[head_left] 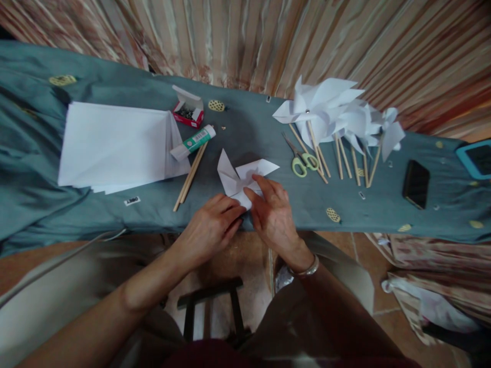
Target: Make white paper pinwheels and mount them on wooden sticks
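A white folded paper pinwheel [230, 180] lies near the front edge of the cloth-covered table, two of its pointed blades standing out toward the back. My left hand [215, 220] pinches its near left corner between thumb and fingers. On the right side, my right hand [271, 207] rests with bent fingers on the paper, fingertips pressing near its middle and front fold. Part of the near side is hidden under both hands. Left of the pinwheel lie wooden sticks [191, 176], a glue stick [195, 141] and a small red box of pins [187, 110] with its lid up.
A stack of white paper [115, 145] covers the left part of the table. Finished pinwheels on sticks [326, 110] lie in a pile at back right, with green-handled scissors [301, 159] beside them. Farther right are a black phone [416, 184] and a blue-framed device [475, 157].
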Tool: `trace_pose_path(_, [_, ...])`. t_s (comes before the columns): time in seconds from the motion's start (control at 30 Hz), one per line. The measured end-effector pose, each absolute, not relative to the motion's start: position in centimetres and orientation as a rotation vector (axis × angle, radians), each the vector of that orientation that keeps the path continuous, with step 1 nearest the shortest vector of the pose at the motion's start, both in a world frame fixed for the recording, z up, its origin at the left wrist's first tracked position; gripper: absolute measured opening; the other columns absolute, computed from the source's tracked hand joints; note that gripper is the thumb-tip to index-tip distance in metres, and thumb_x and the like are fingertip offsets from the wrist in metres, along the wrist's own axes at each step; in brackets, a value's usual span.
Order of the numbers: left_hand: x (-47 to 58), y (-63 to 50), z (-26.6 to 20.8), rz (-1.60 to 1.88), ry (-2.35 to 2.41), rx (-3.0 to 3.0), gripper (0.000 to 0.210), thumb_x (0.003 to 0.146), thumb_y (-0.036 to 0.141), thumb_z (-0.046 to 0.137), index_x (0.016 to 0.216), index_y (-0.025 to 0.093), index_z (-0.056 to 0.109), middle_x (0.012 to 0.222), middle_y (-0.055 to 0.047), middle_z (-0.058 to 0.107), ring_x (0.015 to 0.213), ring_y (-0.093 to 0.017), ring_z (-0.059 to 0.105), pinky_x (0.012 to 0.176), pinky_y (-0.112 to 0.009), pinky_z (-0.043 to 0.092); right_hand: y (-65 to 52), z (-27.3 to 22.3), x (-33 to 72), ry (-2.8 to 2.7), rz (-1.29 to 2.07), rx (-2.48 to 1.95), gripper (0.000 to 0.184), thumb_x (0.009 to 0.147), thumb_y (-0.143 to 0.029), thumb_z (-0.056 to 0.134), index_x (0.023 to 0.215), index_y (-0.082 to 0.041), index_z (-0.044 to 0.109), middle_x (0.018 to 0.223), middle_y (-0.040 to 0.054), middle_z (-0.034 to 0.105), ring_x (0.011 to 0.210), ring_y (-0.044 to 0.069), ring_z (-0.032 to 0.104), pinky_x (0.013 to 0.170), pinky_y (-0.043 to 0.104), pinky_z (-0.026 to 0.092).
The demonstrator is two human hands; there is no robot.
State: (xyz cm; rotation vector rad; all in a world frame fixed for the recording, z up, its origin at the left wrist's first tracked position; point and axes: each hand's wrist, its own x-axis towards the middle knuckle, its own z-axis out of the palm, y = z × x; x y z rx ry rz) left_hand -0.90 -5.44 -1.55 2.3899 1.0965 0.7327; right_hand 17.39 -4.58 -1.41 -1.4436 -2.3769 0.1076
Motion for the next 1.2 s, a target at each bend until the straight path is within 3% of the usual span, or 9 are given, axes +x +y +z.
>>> trace_pose_path(0.33, [-0.9, -5.5, -1.4, 0.717, 1.109, 2.398, 0.02, 0.091, 0.015, 0.053, 0.104, 0.009, 0.067, 0.095, -0.011, 0.067, 0.09, -0.023, 0.06, 0.079, -0.037, 0.055, -4.6, -1.7, 16.7, -2.391, 0.014, -1.497, 0.031, 0.091, -0.012, 0.043, 0.114, -0.019, 0.063, 0.149, 0.0136, 0.04, 0.133, 0.031, 0.038, 0.097, 0.048, 0.043])
trace_pose_path(0.53, [-0.8, -5.6, -1.5, 0.77, 1.129, 2.369, 0.02, 0.091, 0.018, 0.053, 0.104, 0.011, 0.067, 0.099, -0.011, 0.068, 0.092, -0.023, 0.061, 0.08, -0.037, 0.055, -3.9, -2.1, 17.1, -2.328, 0.059, -1.461, 0.035, 0.092, -0.012, 0.039, 0.109, -0.022, 0.068, 0.15, 0.0084, 0.04, 0.145, 0.031, 0.025, 0.104, 0.049, 0.038])
trace_pose_path(0.8, [-3.3, -4.7, -0.6, 0.849, 1.338, 2.023, 0.028, 0.093, 0.029, 0.05, 0.112, 0.018, 0.067, 0.103, -0.007, 0.071, 0.096, -0.02, 0.065, 0.088, -0.035, 0.053, -3.8, -3.0, 17.5, -2.285, 0.098, -1.431, 0.037, 0.093, -0.011, 0.038, 0.111, -0.023, 0.068, 0.152, 0.008, 0.04, 0.147, 0.029, 0.022, 0.109, 0.05, 0.033])
trace_pose_path(1.0, [-4.4, -3.9, -1.2, 0.897, 1.46, 1.531, 0.061, 0.084, 0.039, 0.061, 0.14, 0.018, 0.047, 0.117, -0.009, 0.069, 0.103, -0.024, 0.066, 0.094, -0.041, 0.053, -3.7, -3.4, 17.7, -2.257, 0.167, -1.411, 0.039, 0.089, -0.008, 0.041, 0.113, -0.023, 0.068, 0.153, 0.0066, 0.039, 0.148, 0.029, 0.021, 0.111, 0.051, 0.032])
trace_pose_path(1.2, [-4.0, -3.8, -1.3, 0.936, 1.394, 1.419, 0.067, 0.082, 0.037, 0.064, 0.142, 0.018, 0.043, 0.122, -0.011, 0.068, 0.111, -0.026, 0.065, 0.101, -0.049, 0.049, -3.6, -3.5, 18.0, -2.25, 0.241, -1.45, 0.044, 0.085, -0.006, 0.043, 0.116, -0.026, 0.067, 0.154, 0.0033, 0.039, 0.149, 0.027, 0.019, 0.111, 0.052, 0.031])
